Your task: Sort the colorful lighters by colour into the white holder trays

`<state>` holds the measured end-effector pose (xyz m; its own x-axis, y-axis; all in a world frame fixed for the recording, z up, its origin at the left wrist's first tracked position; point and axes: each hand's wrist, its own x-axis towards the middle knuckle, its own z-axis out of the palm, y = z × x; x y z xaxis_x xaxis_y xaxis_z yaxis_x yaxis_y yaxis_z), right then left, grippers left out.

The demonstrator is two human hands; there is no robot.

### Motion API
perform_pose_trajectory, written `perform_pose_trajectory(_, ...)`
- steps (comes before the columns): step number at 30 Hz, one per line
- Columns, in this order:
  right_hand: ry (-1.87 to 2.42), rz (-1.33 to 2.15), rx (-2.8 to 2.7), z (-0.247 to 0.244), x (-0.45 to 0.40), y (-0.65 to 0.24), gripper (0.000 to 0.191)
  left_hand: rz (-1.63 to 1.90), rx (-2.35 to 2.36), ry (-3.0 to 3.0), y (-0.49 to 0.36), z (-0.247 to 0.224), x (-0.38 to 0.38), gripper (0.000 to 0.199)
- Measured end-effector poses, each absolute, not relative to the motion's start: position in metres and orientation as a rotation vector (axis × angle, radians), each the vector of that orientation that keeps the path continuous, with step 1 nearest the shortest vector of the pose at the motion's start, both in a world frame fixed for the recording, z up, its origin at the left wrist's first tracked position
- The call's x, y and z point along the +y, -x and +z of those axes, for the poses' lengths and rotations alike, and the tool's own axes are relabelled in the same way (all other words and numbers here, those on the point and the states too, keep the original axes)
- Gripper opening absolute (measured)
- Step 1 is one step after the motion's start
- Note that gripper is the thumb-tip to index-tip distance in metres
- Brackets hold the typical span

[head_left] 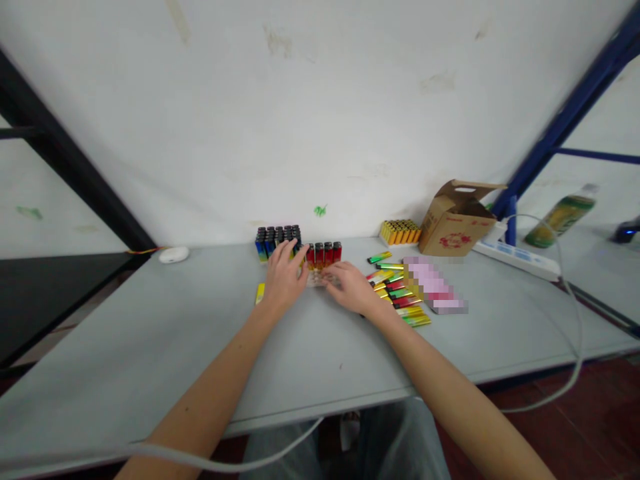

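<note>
A small clear tray (316, 277) lies on the table between my two hands, with a row of red lighters (324, 255) upright along its far side. My left hand (286, 272) is open at the tray's left end, its fingers spread near the end of that row. My right hand (349, 285) curls its thumb and fingers around the tray's right end. Just behind my left fingers stands a block of blue, black-topped lighters (273, 241), partly covered by them. One yellow lighter (260, 293) lies left of my left wrist.
Loose coloured lighters (400, 293) lie right of my right hand, beside a pink blurred packet (435, 285). Farther back are a tray of yellow lighters (400, 232), an open cardboard box (453, 223) and a power strip (520, 260). A white cable (575, 347) loops over the right edge.
</note>
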<state>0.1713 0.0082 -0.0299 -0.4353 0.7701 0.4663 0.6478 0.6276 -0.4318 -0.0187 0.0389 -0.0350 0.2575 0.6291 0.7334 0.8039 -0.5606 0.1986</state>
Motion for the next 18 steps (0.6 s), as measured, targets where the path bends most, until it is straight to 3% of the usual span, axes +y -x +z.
perform_pose_trajectory(8, 1.100, 0.234, -2.360, -0.0353, 0.0107, -0.1739, 0.032, -1.224, -1.379, 2.326, 0.0244, -0.0347, 0.0364, 0.044)
perform_pose_trajectory(13, 1.178, 0.201, -2.325, -0.0365, 0.0122, -0.1726, 0.029, -1.273, -1.353, 2.281, 0.0282, -0.0323, 0.0329, 0.014)
perform_pose_trajectory(18, 1.232, 0.176, -2.320, -0.0372, 0.0125, -0.1713, 0.030, -1.263, -1.339, 2.342, 0.0286, -0.0315, 0.0303, 0.011)
